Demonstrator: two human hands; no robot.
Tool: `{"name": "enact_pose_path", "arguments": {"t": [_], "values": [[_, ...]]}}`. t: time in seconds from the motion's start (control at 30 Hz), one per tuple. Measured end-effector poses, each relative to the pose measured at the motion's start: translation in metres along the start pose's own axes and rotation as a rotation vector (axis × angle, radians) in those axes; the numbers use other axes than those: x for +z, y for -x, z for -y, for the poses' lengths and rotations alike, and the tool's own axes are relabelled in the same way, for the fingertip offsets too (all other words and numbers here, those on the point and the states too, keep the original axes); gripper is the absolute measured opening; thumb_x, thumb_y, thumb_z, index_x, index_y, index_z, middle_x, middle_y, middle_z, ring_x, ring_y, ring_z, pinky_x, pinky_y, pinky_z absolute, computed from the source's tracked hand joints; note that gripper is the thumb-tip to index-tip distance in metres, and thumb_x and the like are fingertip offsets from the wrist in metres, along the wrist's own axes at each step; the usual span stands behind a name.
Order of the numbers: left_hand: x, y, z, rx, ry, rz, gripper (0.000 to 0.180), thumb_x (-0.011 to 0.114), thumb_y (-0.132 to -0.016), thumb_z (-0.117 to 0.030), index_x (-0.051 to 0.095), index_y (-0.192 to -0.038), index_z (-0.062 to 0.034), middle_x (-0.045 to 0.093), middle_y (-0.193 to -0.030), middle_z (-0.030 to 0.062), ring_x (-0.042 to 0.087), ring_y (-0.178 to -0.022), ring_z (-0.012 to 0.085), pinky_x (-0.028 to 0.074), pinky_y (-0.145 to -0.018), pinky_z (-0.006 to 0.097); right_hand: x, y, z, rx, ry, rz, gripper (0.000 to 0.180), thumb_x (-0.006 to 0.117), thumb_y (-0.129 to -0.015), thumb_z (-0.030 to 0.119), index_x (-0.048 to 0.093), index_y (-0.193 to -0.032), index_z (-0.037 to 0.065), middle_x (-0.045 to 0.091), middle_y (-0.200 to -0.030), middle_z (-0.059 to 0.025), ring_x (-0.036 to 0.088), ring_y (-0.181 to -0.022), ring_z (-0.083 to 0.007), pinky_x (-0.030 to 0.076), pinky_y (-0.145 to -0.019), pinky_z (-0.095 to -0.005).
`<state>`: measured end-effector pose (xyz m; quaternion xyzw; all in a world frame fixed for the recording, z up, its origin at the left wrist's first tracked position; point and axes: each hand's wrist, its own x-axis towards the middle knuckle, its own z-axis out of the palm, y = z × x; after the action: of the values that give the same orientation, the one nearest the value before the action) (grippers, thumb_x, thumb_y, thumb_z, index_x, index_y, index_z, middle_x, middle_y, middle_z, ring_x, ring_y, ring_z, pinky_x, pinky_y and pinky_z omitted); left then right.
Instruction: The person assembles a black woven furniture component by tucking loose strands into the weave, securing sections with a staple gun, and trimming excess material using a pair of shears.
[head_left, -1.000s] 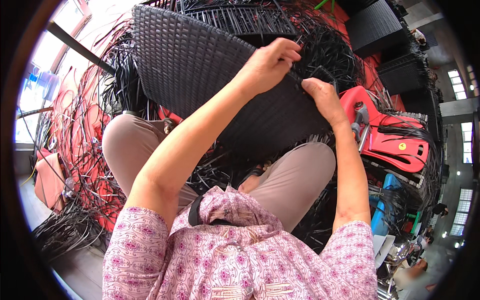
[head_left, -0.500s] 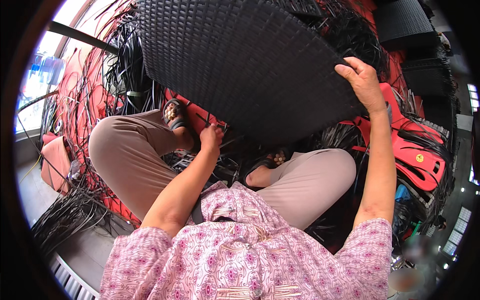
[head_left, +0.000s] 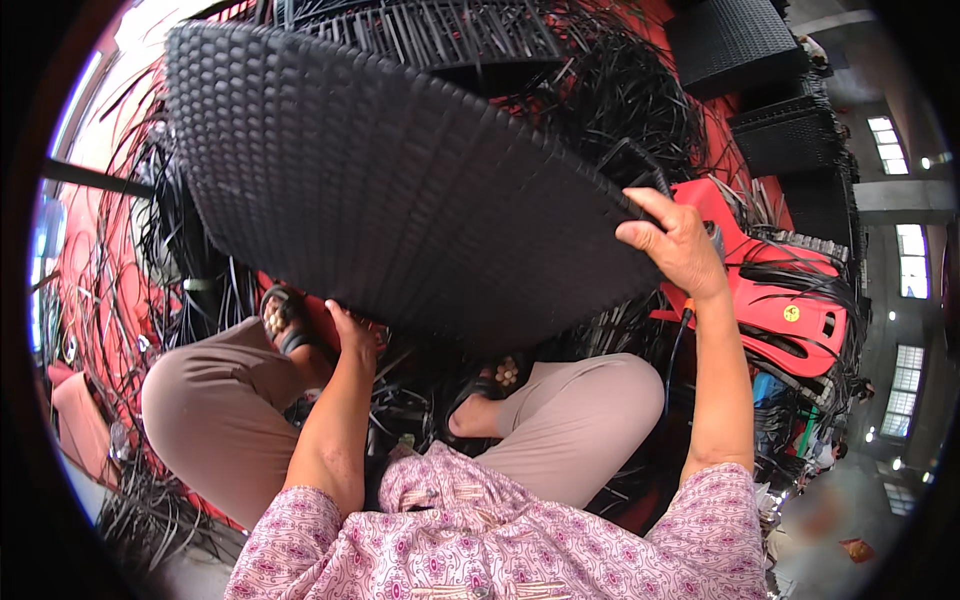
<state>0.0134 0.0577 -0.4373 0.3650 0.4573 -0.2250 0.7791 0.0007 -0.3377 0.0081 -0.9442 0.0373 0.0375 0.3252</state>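
A large black woven rattan-style panel (head_left: 400,190) is tilted up in front of me, over my feet and crossed legs. My right hand (head_left: 680,245) grips its right-hand edge, with the thumb on the near face and the other fingers along the rim. At the panel's lower left edge is my left hand (head_left: 355,330); its thumb points up against the edge and its fingers curl below, partly hidden. Loose black strips (head_left: 400,400) lie between my legs, beneath the panel.
To the right stands a red plastic chair-like piece (head_left: 790,310) with black strips over it. Heaps of black strips (head_left: 640,110) lie behind the panel, and more strips cover the red floor covering (head_left: 100,230). Black woven pieces (head_left: 735,45) are stacked at the far right.
The panel's lower edge has shifted left and down in view. My left hand has gone from a pinch below the panel to its lower edge. My right hand keeps its grip.
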Motion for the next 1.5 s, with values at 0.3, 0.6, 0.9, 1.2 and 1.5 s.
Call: {"name": "enact_pose_path", "arguments": {"t": [0.3, 0.6, 0.9, 1.2, 1.5], "values": [[0.011, 0.007, -0.007, -0.007, 0.421, 0.175, 0.087, 0.03, -0.101, -0.074, 0.035, -0.161, -0.0102, 0.036, -0.166, 0.0122, 0.035, -0.151, 0.0379, 0.024, -0.126, 0.055, -0.001, 0.022, 0.002, -0.055, 0.109, 0.012, 0.049, 0.078, -0.09, 0.032, 0.066, -0.126, 0.0, 0.074, -0.112, -0.0181, 0.073, -0.106, -0.0329, 0.056, -0.091, -0.0387], [-0.009, -0.019, -0.008, -0.004, 0.412, 0.172, 0.081, 0.028, -0.103, -0.072, 0.049, -0.151, -0.0112, 0.047, -0.159, 0.0105, 0.042, -0.146, 0.0376, 0.028, -0.124, 0.057, -0.009, 0.035, -0.01, -0.155, -0.077, -0.061, 0.044, 0.074, -0.092, 0.023, 0.067, -0.131, 0.004, 0.068, -0.128, -0.0121, 0.06, -0.127, -0.0284, 0.044, -0.11, -0.0381], [-0.004, -0.014, -0.014, -0.017, 0.373, 0.185, 0.088, 0.027, -0.102, -0.074, 0.036, -0.16, -0.0077, 0.036, -0.166, 0.0129, 0.037, -0.151, 0.0368, 0.025, -0.127, 0.057, -0.012, 0.09, -0.049, 0.243, -0.469, -0.281, 0.067, 0.061, -0.101, 0.05, 0.053, -0.149, 0.004, 0.063, -0.138, -0.011, 0.059, -0.119, -0.0186, 0.05, -0.096, -0.0312], [0.011, -0.002, -0.015, -0.015, 0.374, 0.153, 0.087, 0.023, -0.102, -0.074, 0.041, -0.158, -0.0103, 0.042, -0.163, 0.0105, 0.039, -0.149, 0.0369, 0.028, -0.125, 0.057, -0.02, 0.133, -0.033, 0.3, -0.284, -0.135, 0.03, 0.083, -0.089, 0.018, 0.073, -0.109, -0.001, 0.071, -0.092, -0.0015, 0.064, -0.085, -0.0093, 0.053, -0.079, -0.0276], [0.009, -0.007, -0.012, -0.003, 0.426, 0.236, 0.09, 0.024, -0.102, -0.076, 0.035, -0.16, -0.0082, 0.038, -0.165, 0.0128, 0.037, -0.15, 0.0372, 0.028, -0.125, 0.057, -0.027, 0.149, -0.024, 0.072, -0.022, -0.153, 0.018, 0.078, -0.09, 0.016, 0.072, -0.092, -0.001, 0.069, -0.084, -0.0063, 0.064, -0.079, -0.0185, 0.051, -0.074, -0.032]]}}
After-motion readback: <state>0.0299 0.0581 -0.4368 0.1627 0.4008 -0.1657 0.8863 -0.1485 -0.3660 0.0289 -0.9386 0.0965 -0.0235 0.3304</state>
